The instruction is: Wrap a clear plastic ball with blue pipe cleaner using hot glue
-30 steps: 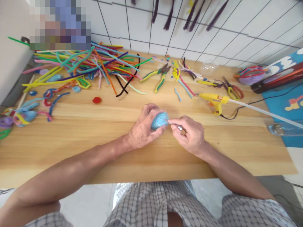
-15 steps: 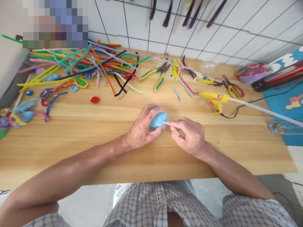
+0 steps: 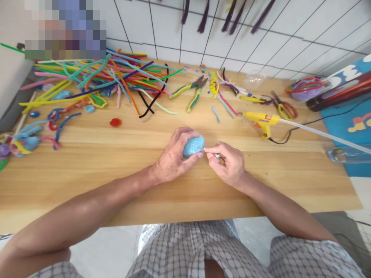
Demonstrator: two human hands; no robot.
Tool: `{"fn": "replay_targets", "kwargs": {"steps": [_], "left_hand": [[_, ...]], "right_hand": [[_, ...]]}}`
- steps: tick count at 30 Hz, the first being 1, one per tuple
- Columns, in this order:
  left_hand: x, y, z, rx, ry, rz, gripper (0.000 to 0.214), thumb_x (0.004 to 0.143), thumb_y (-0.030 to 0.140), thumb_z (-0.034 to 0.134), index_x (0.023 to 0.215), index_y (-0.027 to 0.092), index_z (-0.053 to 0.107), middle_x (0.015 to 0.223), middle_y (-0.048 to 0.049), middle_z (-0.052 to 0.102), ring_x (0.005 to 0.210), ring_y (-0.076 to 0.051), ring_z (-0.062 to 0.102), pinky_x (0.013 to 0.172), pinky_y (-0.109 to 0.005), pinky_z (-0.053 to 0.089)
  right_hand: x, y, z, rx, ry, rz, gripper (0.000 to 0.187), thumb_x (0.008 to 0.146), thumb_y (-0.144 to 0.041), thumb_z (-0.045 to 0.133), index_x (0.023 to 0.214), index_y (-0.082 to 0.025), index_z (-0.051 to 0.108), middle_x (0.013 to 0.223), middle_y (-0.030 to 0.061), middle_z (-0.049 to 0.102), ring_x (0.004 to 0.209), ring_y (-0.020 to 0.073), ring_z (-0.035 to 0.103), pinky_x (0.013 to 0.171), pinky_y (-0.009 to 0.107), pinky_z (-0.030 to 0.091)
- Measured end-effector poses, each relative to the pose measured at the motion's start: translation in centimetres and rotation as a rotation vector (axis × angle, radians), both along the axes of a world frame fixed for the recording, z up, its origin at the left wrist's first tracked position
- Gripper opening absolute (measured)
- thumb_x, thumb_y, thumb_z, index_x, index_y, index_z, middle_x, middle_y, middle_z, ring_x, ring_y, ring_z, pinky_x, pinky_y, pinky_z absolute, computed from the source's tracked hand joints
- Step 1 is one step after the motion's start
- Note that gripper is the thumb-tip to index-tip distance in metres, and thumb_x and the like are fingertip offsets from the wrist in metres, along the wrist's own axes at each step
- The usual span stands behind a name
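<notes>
A light blue ball (image 3: 194,146), its surface ridged like wound pipe cleaner, sits in my left hand (image 3: 173,156) above the wooden table. My left fingers wrap over its top and left side, with the thumb along its lower edge. Close on the right, my right hand (image 3: 227,164) pinches a thin silvery pointed tool (image 3: 216,155). Its tip meets or nearly meets the ball's right face. Most of the tool is hidden by my fingers, so its exact kind cannot be made out.
Many coloured pipe cleaners (image 3: 95,77) are heaped at the back left. Behind the ball lie pliers (image 3: 193,92) and a red disc (image 3: 115,122). A yellow glue gun (image 3: 262,120) with its cord, scissors (image 3: 282,108) and a clear bottle (image 3: 348,153) are on the right.
My right hand has shifted slightly left and turned a little, showing more of the silvery tool below its fingers. The ball stays in my left hand.
</notes>
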State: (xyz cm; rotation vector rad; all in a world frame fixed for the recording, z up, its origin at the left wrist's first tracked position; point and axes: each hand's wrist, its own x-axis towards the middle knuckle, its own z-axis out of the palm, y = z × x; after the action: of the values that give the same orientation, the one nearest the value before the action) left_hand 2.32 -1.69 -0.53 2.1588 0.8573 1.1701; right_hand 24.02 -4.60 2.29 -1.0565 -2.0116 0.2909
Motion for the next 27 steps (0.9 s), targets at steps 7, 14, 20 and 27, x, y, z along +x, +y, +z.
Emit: {"fn": "replay_targets", "kwargs": {"steps": [7, 14, 20, 27], "left_hand": [[-0.1, 0.0, 0.2, -0.043, -0.028, -0.020, 0.039, 0.105, 0.034, 0.065, 0.140, 0.022, 0.051, 0.134, -0.0145, 0.058, 0.131, -0.028, 0.057, 0.112, -0.050, 0.053], [-0.3, 0.1, 0.2, -0.033, -0.026, -0.033, 0.039, 0.106, 0.034, 0.061, 0.141, 0.021, 0.050, 0.135, -0.0152, 0.058, 0.133, -0.028, 0.056, 0.112, -0.050, 0.052], [-0.2, 0.2, 0.2, -0.021, -0.040, -0.038, 0.034, 0.105, 0.033, 0.060, 0.137, 0.022, 0.053, 0.132, -0.0141, 0.060, 0.129, -0.028, 0.057, 0.110, -0.051, 0.053], [-0.2, 0.2, 0.1, -0.032, -0.038, -0.027, 0.031, 0.106, 0.036, 0.057, 0.134, 0.022, 0.056, 0.134, -0.0144, 0.061, 0.132, -0.029, 0.057, 0.110, -0.051, 0.053]], "right_hand": [[-0.4, -0.3, -0.6, -0.046, 0.073, 0.018, 0.022, 0.092, -0.005, 0.061, 0.102, -0.020, 0.073, 0.072, -0.0048, 0.063, 0.055, 0.0079, 0.052, 0.053, 0.022, 0.043], [-0.9, -0.3, -1.3, -0.132, 0.151, 0.021, 0.022, 0.095, -0.008, 0.059, 0.105, -0.021, 0.075, 0.070, -0.0049, 0.060, 0.055, 0.0086, 0.050, 0.054, 0.024, 0.042], [-0.4, -0.4, -1.0, -0.173, 0.186, 0.028, 0.019, 0.097, -0.012, 0.061, 0.105, -0.021, 0.075, 0.073, -0.0038, 0.062, 0.058, 0.0095, 0.056, 0.056, 0.024, 0.045], [0.0, 0.1, -0.1, -0.019, 0.049, 0.028, 0.021, 0.094, -0.009, 0.061, 0.103, -0.022, 0.075, 0.073, -0.0029, 0.067, 0.058, 0.0105, 0.058, 0.055, 0.024, 0.047]]}}
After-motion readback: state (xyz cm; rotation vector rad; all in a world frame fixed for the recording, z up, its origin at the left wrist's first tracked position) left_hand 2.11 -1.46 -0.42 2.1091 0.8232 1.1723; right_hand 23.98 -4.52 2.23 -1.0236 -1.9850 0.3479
